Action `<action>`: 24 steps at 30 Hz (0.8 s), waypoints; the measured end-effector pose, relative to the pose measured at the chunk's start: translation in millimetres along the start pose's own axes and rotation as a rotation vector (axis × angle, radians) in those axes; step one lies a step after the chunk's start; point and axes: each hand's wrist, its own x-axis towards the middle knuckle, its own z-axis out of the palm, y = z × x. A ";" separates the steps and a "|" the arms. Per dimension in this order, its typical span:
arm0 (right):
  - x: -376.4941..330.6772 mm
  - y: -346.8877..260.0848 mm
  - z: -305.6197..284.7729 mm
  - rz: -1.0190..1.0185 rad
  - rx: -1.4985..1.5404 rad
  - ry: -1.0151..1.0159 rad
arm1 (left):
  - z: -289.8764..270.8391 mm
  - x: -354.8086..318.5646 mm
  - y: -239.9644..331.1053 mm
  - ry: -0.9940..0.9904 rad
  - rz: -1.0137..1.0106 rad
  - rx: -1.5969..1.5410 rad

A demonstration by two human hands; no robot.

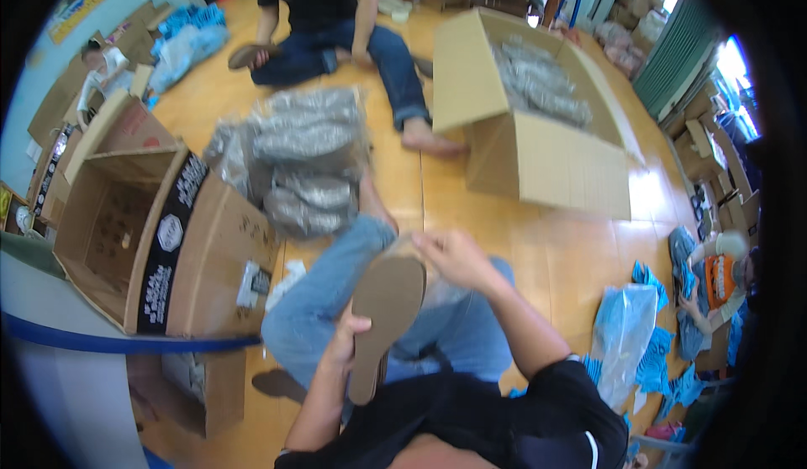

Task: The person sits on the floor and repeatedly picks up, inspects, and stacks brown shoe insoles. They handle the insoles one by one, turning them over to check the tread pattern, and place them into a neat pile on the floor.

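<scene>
My left hand [341, 345] grips a small stack of flat, brown-grey shoe insoles [389, 297], thumb on top, held upright over my lap. The lower edges show more than one layer. Just beyond the toe end, my right hand [456, 259] is closed, its fingertips pinching a clear plastic bag [443, 291] that hangs behind the insoles; part of the bag is hidden by them. Beside my left forearm, a loose insole [279, 384] lies by my leg.
Plastic-wrapped insole bundles [307, 137] are stacked ahead of my legs. An open carton [572, 162] with more bundles stands far right, another carton [214, 250] at left. A person [315, 15] sits opposite, holding an insole [252, 55]. Blue pieces and a plastic bag [624, 334] lie right.
</scene>
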 end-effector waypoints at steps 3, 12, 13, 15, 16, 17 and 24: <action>-6.8 -7.1 5.5 -0.053 0.170 0.004 | 1.6 8.3 -9.8 0.089 0.017 0.105; -19.0 -13.1 0.6 -0.318 -0.424 0.058 | -10.4 18.1 -53.2 0.097 -0.075 0.065; -23.0 -13.7 12.5 -0.363 -0.415 -0.068 | -10.4 20.3 -55.7 0.086 -0.042 0.058; -37.1 -11.7 36.4 -0.461 -0.534 -0.203 | -10.3 23.8 -57.2 0.113 -0.018 0.010; -42.2 -10.6 47.7 -0.530 -0.520 -0.202 | -10.4 24.6 -57.0 0.104 0.027 0.016; -46.5 -7.5 52.8 -0.539 -0.459 -0.147 | -10.6 26.5 -56.1 0.086 0.097 0.029; -74.2 -3.8 57.9 -0.502 -0.262 -0.006 | -17.6 31.5 -63.3 0.173 0.132 -0.049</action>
